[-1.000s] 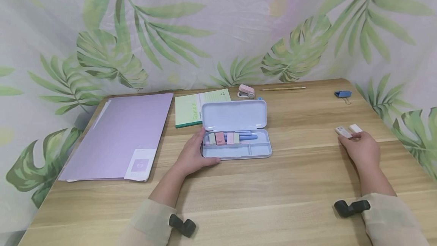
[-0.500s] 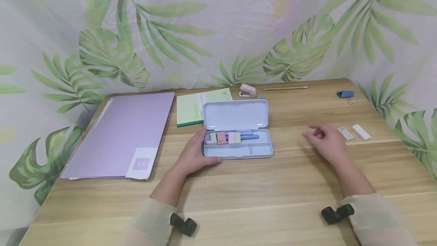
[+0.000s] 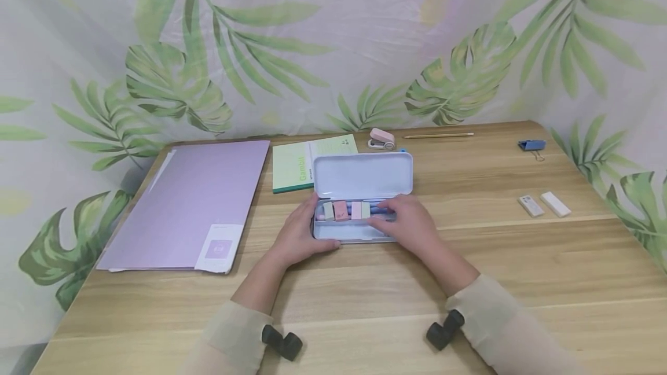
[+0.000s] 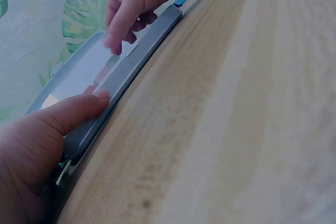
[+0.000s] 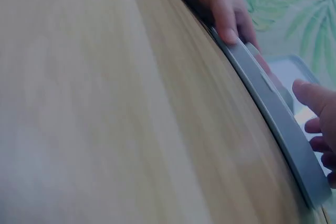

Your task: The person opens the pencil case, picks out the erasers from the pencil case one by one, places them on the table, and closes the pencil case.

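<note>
Left hand (image 3: 297,233) grips the left end of the pencil case (image 3: 349,230), likely to steady it; right of that grip, the right hand (image 3: 414,224), thumb and fingers parted, empty, hovers by the pale-pink eraser (image 3: 356,210) inside.

A lilac folder (image 3: 193,201) lies flat at the left of the wooden table (image 3: 521,271), a pale label (image 3: 234,235) at its near right corner. Just beside it is a green notebook (image 3: 289,165) (its cover reads "Gambit"). Along the back edge come a pink-and-white stapler (image 3: 382,139) and a pencil (image 3: 439,135), then, well apart at the far right, a blue clip (image 3: 532,145). Leaf-patterned cloth (image 3: 365,33) hangs behind.
</note>
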Demonstrator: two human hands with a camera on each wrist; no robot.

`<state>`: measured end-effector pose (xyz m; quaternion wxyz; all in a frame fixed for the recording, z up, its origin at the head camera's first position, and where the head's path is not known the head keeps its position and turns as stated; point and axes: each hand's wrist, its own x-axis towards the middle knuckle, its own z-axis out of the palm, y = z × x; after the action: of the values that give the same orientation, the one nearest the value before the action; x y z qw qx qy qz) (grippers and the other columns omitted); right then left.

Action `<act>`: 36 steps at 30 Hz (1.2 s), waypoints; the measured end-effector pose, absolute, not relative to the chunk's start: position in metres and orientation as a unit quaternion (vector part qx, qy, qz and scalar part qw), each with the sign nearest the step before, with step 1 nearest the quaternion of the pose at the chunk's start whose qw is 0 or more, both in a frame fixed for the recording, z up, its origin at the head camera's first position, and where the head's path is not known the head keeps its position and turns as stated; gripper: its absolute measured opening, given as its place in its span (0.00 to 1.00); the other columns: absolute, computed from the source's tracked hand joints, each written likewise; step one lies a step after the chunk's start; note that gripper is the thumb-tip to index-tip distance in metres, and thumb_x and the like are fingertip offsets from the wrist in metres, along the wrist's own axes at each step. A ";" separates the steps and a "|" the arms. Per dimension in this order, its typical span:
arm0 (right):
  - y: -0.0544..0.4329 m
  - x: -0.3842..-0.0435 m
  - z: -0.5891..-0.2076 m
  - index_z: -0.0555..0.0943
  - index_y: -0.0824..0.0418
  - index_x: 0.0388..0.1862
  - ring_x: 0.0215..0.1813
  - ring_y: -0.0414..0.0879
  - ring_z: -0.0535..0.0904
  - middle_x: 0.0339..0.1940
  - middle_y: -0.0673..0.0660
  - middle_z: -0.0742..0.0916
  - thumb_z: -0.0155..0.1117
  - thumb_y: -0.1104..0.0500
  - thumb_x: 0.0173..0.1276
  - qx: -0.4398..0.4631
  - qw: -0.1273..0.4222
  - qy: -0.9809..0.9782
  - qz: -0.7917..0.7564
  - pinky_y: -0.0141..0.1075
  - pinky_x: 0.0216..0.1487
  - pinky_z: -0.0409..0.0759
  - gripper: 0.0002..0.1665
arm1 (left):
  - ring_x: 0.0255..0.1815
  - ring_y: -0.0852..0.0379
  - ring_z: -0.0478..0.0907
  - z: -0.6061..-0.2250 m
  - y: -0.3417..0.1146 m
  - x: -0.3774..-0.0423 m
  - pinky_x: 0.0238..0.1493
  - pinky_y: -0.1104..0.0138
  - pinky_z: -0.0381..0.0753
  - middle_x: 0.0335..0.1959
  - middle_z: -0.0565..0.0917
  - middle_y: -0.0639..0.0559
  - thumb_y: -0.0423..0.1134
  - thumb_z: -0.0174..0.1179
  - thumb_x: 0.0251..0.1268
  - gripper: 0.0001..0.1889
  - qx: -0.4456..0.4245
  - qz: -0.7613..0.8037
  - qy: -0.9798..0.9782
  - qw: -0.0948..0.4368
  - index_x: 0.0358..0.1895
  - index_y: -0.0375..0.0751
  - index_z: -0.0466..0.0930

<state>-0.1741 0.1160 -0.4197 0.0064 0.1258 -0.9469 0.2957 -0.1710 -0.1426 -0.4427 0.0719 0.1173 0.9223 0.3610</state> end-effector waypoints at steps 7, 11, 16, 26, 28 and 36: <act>0.098 -0.173 -0.425 0.86 0.57 0.50 0.48 0.51 0.78 0.43 0.56 0.87 0.68 0.34 0.58 0.124 0.036 -0.963 0.235 0.45 0.54 0.76 0.33 | 0.80 0.42 0.50 -0.440 -0.141 -0.171 0.77 0.48 0.55 0.80 0.53 0.44 0.58 0.75 0.43 0.64 0.119 0.357 0.924 0.073 0.80 0.44 0.42; 0.099 -0.174 -0.427 0.87 0.58 0.49 0.44 0.51 0.77 0.37 0.55 0.86 0.70 0.38 0.59 0.128 0.047 -0.962 0.236 0.44 0.50 0.76 0.29 | 0.79 0.41 0.51 -0.441 -0.141 -0.171 0.77 0.47 0.55 0.80 0.54 0.42 0.58 0.75 0.44 0.64 0.124 0.357 0.923 0.070 0.80 0.42 0.42; 0.103 -0.173 -0.427 0.88 0.59 0.47 0.40 0.49 0.74 0.31 0.53 0.82 0.70 0.44 0.60 0.131 0.045 -0.958 0.252 0.40 0.42 0.73 0.24 | 0.80 0.42 0.51 -0.442 -0.141 -0.172 0.77 0.48 0.55 0.80 0.54 0.43 0.59 0.75 0.43 0.64 0.124 0.358 0.923 0.071 0.80 0.43 0.42; 0.143 -0.168 -0.422 0.85 0.57 0.54 0.31 0.45 0.72 0.27 0.54 0.82 0.68 0.50 0.64 0.096 0.055 -0.939 0.327 0.34 0.31 0.69 0.22 | 0.80 0.42 0.51 -0.443 -0.140 -0.172 0.77 0.48 0.55 0.80 0.54 0.43 0.59 0.75 0.42 0.65 0.122 0.357 0.923 0.071 0.80 0.42 0.41; 0.159 -0.167 -0.422 0.84 0.57 0.56 0.27 0.45 0.71 0.22 0.53 0.80 0.67 0.49 0.65 0.069 0.048 -0.932 0.351 0.34 0.28 0.68 0.23 | 0.80 0.42 0.51 -0.442 -0.140 -0.172 0.77 0.48 0.55 0.80 0.53 0.43 0.59 0.75 0.42 0.65 0.123 0.357 0.923 0.069 0.80 0.42 0.41; 0.241 -0.158 -0.422 0.78 0.60 0.63 0.19 0.42 0.67 0.16 0.49 0.75 0.59 0.40 0.70 -0.049 0.039 -0.933 0.355 0.32 0.19 0.68 0.32 | 0.79 0.42 0.51 -0.442 -0.141 -0.171 0.77 0.47 0.56 0.80 0.53 0.43 0.60 0.75 0.43 0.65 0.125 0.354 0.924 0.066 0.80 0.43 0.41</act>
<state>-0.1577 0.2412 -0.4223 0.0392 -0.0486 -0.9326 0.3554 -0.1707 -0.1412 -0.4418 0.0659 0.1248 0.9244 0.3542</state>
